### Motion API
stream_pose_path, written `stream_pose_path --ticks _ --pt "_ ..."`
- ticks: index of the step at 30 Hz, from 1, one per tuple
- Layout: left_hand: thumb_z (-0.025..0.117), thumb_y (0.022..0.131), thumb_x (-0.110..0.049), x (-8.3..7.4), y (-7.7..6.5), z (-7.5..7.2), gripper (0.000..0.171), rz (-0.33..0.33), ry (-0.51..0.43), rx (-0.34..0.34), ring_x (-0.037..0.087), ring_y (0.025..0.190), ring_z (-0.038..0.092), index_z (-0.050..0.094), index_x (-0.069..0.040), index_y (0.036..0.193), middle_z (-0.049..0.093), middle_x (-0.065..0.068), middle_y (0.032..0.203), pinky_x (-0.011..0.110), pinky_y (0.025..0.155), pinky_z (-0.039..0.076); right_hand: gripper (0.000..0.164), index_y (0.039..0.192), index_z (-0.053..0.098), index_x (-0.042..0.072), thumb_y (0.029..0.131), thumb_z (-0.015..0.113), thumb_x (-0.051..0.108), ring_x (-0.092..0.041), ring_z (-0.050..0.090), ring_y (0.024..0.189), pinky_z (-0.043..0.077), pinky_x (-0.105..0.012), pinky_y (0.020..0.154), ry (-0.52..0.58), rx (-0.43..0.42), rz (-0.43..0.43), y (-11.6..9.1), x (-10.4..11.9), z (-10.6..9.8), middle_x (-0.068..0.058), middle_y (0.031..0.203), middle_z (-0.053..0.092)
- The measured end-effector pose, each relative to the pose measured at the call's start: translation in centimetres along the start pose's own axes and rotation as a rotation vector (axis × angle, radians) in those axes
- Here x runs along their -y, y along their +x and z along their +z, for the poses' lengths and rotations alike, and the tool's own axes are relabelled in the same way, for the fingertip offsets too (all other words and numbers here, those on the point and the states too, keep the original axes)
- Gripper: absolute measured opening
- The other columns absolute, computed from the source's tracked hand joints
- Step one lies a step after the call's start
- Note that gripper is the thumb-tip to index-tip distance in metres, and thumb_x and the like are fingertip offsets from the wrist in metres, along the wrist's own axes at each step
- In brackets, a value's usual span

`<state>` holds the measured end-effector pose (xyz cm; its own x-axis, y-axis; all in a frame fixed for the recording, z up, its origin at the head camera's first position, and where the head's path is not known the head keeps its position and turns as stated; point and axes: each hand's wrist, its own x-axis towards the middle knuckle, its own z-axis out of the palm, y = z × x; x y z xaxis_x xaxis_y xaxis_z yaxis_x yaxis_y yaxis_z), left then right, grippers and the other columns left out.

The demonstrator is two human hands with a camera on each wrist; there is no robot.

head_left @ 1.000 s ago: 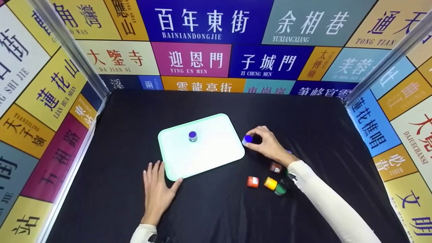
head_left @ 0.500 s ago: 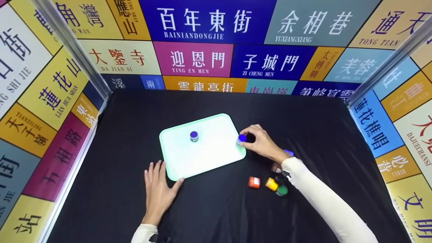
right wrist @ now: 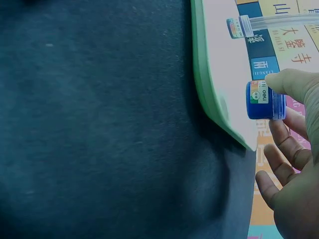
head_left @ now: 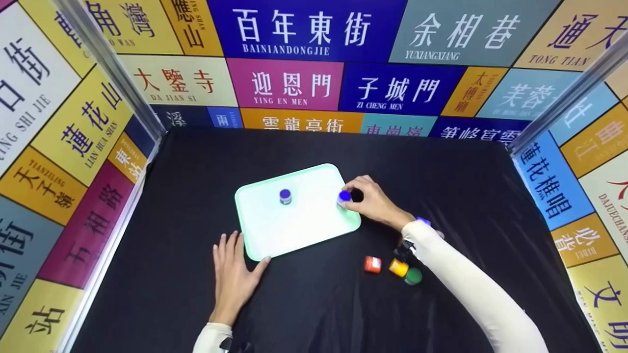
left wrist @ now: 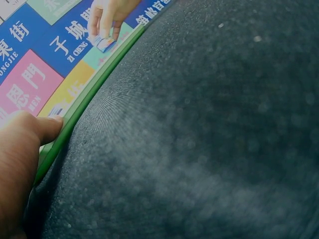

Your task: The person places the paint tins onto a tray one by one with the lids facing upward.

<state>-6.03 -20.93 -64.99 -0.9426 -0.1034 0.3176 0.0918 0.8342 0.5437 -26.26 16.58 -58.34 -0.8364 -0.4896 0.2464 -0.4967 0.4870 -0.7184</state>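
Observation:
My right hand (head_left: 377,202) pinches a small blue paint jar (head_left: 345,196) between thumb and fingers, over the right end of a white tray with a green rim (head_left: 294,230). In the right wrist view this jar (right wrist: 258,102) has a label reading "deli"; whether it touches the tray I cannot tell. A second small jar with a dark purple-blue top (head_left: 285,197) stands upright on the tray. My left hand (head_left: 231,274) lies at the tray's near left corner, fingers straight. In the left wrist view its thumb (left wrist: 42,128) rests against the green rim.
Right of the tray, on the black cloth, lie a red jar (head_left: 373,264), a yellow jar (head_left: 399,267) and a green jar (head_left: 413,275). A blue jar (head_left: 423,222) shows partly behind the right sleeve. Sign-covered panels (head_left: 294,83) enclose the table.
My right hand has carried the blue jar leftward, from just outside the tray's right edge to over the tray. The left hand stays at the tray corner.

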Motion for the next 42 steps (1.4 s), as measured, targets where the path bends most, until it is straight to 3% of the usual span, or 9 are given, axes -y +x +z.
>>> stream_pose_path --ticks 7,22,34,42 --pt "0.088 0.091 -0.046 0.1 0.1 0.1 0.094 0.005 0.003 -0.007 0.053 0.162 0.027 0.050 0.006 0.159 0.045 0.029 0.167 0.069 0.133 0.011 0.033 0.114 0.080 0.004 0.087 0.096 0.016 -0.036 0.058 0.111 0.048 -0.043 0.100 0.026 0.012 -0.022 1.3 -0.2 1.2 -0.009 0.106 0.073" --pt "0.088 0.091 -0.048 0.1 -0.1 0.2 0.094 0.000 -0.001 -0.002 0.053 0.162 0.027 0.050 0.005 0.159 0.044 0.028 0.167 0.068 0.133 0.011 0.031 0.116 0.080 0.004 0.090 0.092 0.017 -0.030 0.055 0.117 0.047 -0.043 0.105 0.018 0.076 -0.013 3.8 -0.3 3.9 -0.010 0.111 0.074" --pt "0.089 0.090 -0.048 0.2 -0.3 0.0 0.094 -0.010 0.007 -0.013 0.052 0.161 0.028 0.052 0.006 0.158 0.045 0.028 0.167 0.068 0.133 0.011 0.031 0.117 0.080 0.004 0.092 0.090 0.019 -0.030 0.056 0.119 0.044 -0.045 0.111 -0.020 0.137 -0.032 7.0 1.8 6.3 -0.012 0.115 0.074" --pt "0.088 0.091 -0.048 0.2 0.0 0.0 0.095 -0.007 0.002 0.007 0.051 0.163 0.026 0.050 0.005 0.160 0.044 0.027 0.168 0.067 0.134 0.011 0.031 0.115 0.080 0.003 0.091 0.090 0.019 -0.031 0.056 0.118 0.045 -0.047 0.108 -0.017 0.122 -0.078 7.9 2.0 7.4 -0.012 0.112 0.074"
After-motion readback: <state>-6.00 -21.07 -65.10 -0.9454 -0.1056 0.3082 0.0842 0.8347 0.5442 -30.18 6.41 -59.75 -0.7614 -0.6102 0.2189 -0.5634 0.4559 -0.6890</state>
